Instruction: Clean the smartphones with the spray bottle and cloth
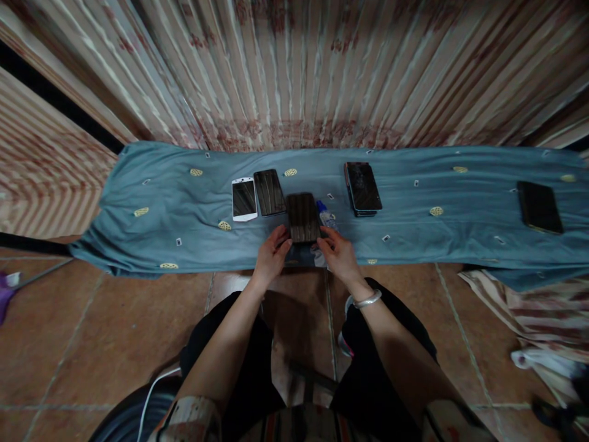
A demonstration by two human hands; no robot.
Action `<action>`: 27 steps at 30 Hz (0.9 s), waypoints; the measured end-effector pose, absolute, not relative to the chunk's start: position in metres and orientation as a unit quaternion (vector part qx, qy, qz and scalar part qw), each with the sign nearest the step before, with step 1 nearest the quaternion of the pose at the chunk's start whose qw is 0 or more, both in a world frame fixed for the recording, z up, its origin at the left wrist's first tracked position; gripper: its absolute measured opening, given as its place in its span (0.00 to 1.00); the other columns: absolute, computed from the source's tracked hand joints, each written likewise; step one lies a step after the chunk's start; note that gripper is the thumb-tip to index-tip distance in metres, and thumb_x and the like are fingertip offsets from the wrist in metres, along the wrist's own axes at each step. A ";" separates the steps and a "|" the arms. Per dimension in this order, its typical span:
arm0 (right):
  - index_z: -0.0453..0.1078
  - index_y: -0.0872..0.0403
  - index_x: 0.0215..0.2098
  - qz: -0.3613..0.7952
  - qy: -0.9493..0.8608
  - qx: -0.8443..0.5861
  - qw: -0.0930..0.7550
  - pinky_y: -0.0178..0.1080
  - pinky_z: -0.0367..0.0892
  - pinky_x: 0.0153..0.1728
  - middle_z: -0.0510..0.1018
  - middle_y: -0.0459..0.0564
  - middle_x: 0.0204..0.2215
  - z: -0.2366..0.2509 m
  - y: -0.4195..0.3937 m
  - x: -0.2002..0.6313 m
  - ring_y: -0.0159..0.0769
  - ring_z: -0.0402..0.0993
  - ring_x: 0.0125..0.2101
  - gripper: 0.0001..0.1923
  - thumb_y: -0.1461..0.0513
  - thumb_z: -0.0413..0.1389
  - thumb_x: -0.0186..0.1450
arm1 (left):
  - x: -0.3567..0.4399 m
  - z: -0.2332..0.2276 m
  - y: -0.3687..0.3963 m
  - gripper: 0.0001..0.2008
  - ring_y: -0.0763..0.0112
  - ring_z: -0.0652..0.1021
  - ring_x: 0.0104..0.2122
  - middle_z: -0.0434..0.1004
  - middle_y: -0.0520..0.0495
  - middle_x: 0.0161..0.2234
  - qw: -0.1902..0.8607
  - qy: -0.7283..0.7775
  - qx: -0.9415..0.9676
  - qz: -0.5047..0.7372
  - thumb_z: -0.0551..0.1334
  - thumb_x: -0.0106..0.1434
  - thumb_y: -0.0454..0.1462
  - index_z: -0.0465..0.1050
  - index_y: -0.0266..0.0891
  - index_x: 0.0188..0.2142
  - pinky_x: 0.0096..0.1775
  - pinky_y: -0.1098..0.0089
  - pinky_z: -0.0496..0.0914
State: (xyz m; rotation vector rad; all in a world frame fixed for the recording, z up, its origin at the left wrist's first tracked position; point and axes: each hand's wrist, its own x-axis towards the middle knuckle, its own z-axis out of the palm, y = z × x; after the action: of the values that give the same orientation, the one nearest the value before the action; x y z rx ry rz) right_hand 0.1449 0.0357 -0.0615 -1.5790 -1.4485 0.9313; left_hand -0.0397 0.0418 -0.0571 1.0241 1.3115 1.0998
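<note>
Between my two hands is a dark smartphone [304,218], screen up, near the front edge of the cloth-covered surface. My left hand [271,255] pinches its lower left corner, and my right hand [339,255] grips its lower right corner. Just left of it lie a black phone [270,193] and a white-framed phone [244,199]. Close to its right side, partly hidden by my right hand, is a small clear bottle [326,216] with a blue cap. A crumpled pale cloth [318,255] sits by my right fingers.
A stack of phones [363,188] rests right of centre on the blue patterned cloth [414,233]. Another dark phone [540,207] lies at the far right. Pleated curtains [294,80] hang behind. Striped fabric [519,307] droops at the lower right above the tiled floor [115,344].
</note>
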 end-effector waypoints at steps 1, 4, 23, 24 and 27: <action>0.70 0.52 0.55 0.354 -0.578 -0.628 0.383 0.45 0.71 0.45 0.85 0.49 0.32 -0.060 0.036 0.145 0.43 0.81 0.38 0.21 0.55 0.53 0.67 | -0.039 -0.059 0.043 0.28 0.54 0.76 0.57 0.74 0.35 0.58 0.550 0.549 0.422 0.467 0.68 0.57 0.41 0.71 0.36 0.56 0.60 0.55 0.67; 0.71 0.54 0.56 0.298 -0.607 -0.649 0.349 0.44 0.72 0.42 0.85 0.51 0.32 -0.056 0.035 0.146 0.45 0.81 0.36 0.21 0.56 0.53 0.68 | -0.039 -0.063 0.048 0.28 0.54 0.76 0.56 0.75 0.37 0.58 0.560 0.544 0.409 0.472 0.69 0.55 0.40 0.72 0.38 0.55 0.59 0.54 0.67; 0.74 0.53 0.52 0.244 -0.642 -0.677 0.264 0.42 0.72 0.41 0.85 0.55 0.37 -0.046 0.032 0.152 0.45 0.82 0.38 0.17 0.57 0.53 0.69 | -0.027 -0.055 0.084 0.20 0.67 0.78 0.34 0.81 0.48 0.32 0.560 0.578 0.380 0.456 0.71 0.52 0.41 0.78 0.36 0.45 0.31 0.71 0.72; 0.74 0.54 0.52 0.249 -0.641 -0.676 0.265 0.43 0.71 0.42 0.85 0.55 0.38 -0.045 0.032 0.152 0.46 0.82 0.39 0.17 0.57 0.53 0.69 | -0.025 -0.054 0.085 0.19 0.68 0.77 0.32 0.80 0.49 0.30 0.560 0.576 0.383 0.455 0.70 0.52 0.41 0.79 0.37 0.43 0.30 0.71 0.72; 0.74 0.54 0.52 0.262 -0.633 -0.677 0.267 0.43 0.71 0.43 0.85 0.55 0.38 -0.044 0.032 0.152 0.46 0.82 0.41 0.16 0.58 0.54 0.69 | -0.022 -0.051 0.087 0.14 0.69 0.76 0.32 0.78 0.50 0.31 0.567 0.560 0.387 0.464 0.70 0.53 0.40 0.77 0.38 0.38 0.32 0.70 0.71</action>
State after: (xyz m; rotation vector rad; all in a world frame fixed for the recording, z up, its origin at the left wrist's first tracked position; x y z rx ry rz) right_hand 0.1519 0.0317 -0.0437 -1.8278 -1.7091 0.7059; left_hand -0.0216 0.0869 -0.0514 0.9104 1.3170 1.0897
